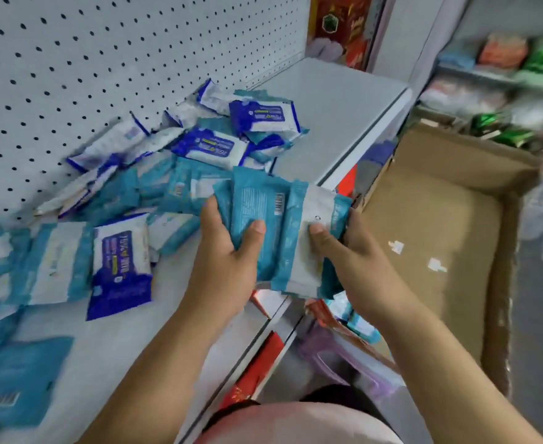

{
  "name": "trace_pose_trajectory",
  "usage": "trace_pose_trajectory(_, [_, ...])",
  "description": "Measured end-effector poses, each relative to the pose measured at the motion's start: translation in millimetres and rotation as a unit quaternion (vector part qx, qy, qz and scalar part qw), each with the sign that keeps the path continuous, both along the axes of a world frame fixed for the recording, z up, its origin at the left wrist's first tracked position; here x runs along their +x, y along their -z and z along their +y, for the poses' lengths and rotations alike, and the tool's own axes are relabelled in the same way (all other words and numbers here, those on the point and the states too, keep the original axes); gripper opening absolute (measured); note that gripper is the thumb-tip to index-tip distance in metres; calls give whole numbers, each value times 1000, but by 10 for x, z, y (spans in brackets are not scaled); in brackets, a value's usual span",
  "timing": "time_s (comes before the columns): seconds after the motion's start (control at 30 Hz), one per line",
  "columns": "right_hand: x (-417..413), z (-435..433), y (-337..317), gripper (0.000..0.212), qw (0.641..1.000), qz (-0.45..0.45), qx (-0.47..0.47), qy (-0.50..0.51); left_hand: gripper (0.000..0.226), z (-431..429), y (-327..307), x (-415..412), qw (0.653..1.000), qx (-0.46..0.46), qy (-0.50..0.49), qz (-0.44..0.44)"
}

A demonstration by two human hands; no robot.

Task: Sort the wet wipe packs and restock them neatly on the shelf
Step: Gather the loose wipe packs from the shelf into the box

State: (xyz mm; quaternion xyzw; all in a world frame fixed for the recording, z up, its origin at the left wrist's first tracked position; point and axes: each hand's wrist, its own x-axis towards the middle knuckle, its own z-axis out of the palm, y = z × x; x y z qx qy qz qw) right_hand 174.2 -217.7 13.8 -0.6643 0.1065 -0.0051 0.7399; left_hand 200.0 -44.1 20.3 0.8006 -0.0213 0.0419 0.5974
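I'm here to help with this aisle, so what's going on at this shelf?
A person grips a bundle of teal wet wipe packs between the left hand and right hand, above the front edge of the white shelf. Loose teal packs and dark blue packs lie jumbled against the pegboard, not yet lined up. An open cardboard box sits to the right.

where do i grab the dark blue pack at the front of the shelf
Take the dark blue pack by its near short edge, from the shelf front: it lies flat, that edge free on bare shelf, teal packs crowding its left side.
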Motion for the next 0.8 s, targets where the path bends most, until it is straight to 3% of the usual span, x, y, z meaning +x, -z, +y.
trace_pose_trajectory(0.23, [-498,-1002,689,37,984,116,37,129,40,-991,602,27,983,60,131,111])
trace_pose_trajectory(0.43, [-815,-1833,1524,47,913,281,-23,296,44,-1567,1263,152,956,136,153,210])
trace_pose_trajectory(0.63, [-999,-2449,2136,52,858,386,-39,336,51,-2241,1903,159,908,215,195,302])
trace_pose_trajectory(0.8, [-1019,-2670,2506,61,846,434,-32,310,59,-2890,2384,127,881,250,232,327])
